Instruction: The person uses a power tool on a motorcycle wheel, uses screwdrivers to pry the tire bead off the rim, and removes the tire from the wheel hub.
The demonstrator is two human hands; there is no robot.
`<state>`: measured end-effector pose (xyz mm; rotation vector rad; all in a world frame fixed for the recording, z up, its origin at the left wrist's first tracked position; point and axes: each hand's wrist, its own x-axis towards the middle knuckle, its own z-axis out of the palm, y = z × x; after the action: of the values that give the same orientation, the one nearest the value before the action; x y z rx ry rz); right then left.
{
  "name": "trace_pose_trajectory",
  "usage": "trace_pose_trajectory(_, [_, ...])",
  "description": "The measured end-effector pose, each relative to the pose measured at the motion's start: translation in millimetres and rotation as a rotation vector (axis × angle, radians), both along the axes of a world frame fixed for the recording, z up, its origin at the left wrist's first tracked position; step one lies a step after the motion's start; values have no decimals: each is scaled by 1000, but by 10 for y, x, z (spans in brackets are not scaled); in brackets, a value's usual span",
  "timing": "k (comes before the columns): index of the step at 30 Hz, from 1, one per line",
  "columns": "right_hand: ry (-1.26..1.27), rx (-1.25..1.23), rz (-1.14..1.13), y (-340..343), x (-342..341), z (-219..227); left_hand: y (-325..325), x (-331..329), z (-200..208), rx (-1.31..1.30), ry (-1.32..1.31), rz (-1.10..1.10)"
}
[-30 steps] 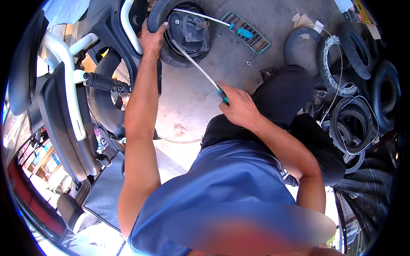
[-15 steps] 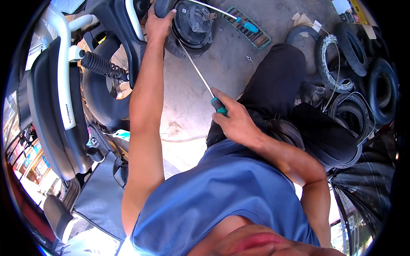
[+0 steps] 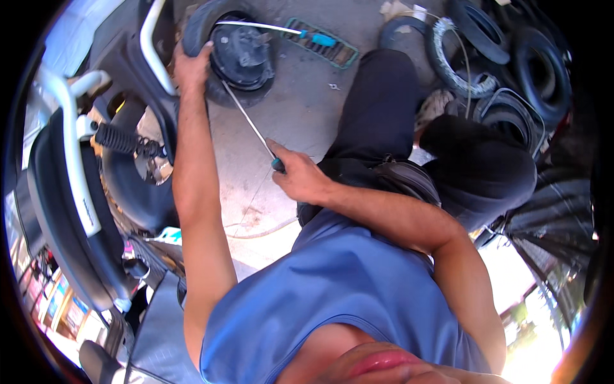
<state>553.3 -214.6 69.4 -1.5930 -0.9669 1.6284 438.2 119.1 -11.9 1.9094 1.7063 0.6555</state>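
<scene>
A black tyre [image 3: 197,27] sits around a wheel with a dark hub [image 3: 246,56] on the floor ahead of me. My left hand [image 3: 192,67] is wrapped over the tyre's left side. In my right hand [image 3: 297,174] is the teal-and-black handle of a long screwdriver-like lever [image 3: 247,118]. Its metal shaft runs up to the near edge of the wheel, where the tip is hidden. A second lever with a blue handle [image 3: 323,40] reaches across the wheel's far side, its shaft end at the tyre.
A green-edged slotted tray [image 3: 345,56] lies beneath the blue handle. Several loose tyres [image 3: 542,77] lie to the right. A vehicle with a white tubular frame [image 3: 78,179], a black seat and a spring shock absorber [image 3: 125,139] stands close on my left. A small metal piece [image 3: 334,86] rests on the floor.
The whole view has shifted, so the wheel and both hands appear farther left and more of the tyre's far side shows. Both hands keep their hold.
</scene>
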Motion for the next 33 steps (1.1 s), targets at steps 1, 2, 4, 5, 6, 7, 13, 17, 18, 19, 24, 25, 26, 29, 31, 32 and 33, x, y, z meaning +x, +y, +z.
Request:
trace_pose_trajectory(1, [8, -14, 22, -4, 116, 4, -35, 22, 69, -8, 18, 24])
trace_pose_trajectory(2, [17, -28, 47, -12, 204, 43, -57, 52, 89, -15, 37, 52])
trace_pose_trajectory(4, [94, -64, -34, 161, 167, 262, -35, 105, -9, -8, 44, 36])
trace_pose_trajectory(5, [138, -86, -42, 280, 132, 397, -3, 110, -53, 12, 52, 19])
trace_pose_trajectory(6, [181, -114, -48, 359, 54, 475, -7, 93, -73, 26, 60, 3])
trace_pose_trajectory(7, [169, -88, -79, 385, -100, 456, -47, 132, 71, 9, 120, 19])
trace_pose_trajectory(13, [145, -85, -126, 51, -272, 221, -37, 71, -5, 0, 85, 16])
trace_pose_trajectory(17, [522, -315, -237, 46, -67, 378, -97, 67, 51, 16, 33, 18])
trace_pose_trajectory(18, [616, -397, -274, 87, 30, 461, -81, 71, 55, 15, 44, 29])
trace_pose_trajectory(19, [655, -400, -251, 60, 57, 358, -76, 59, 34, 15, 56, 39])
trace_pose_trajectory(24, [653, -331, -263, 70, -7, 149, -115, 154, 16, -17, 84, 59])
trace_pose_trajectory(25, [664, -320, -240, 177, 40, 115, -138, 100, 34, -9, 95, 59])
trace_pose_trajectory(26, [676, -310, -217, 228, 62, 102, -169, 45, 47, -1, 106, 58])
trace_pose_trajectory(29, [690, -325, -141, 361, 368, 55, 7, 5, -27, 34, 52, 61])
trace_pose_trajectory(31, [652, -309, -88, 446, 662, 58, -110, 165, -45, -39, -7, 71])
trace_pose_trajectory(32, [557, -286, 13, 541, 785, 223, -130, 77, 19, -27, -4, 80])
trace_pose_trajectory(33, [456, -301, 113, 615, 883, 272, -120, 46, 25, -21, -16, 75])
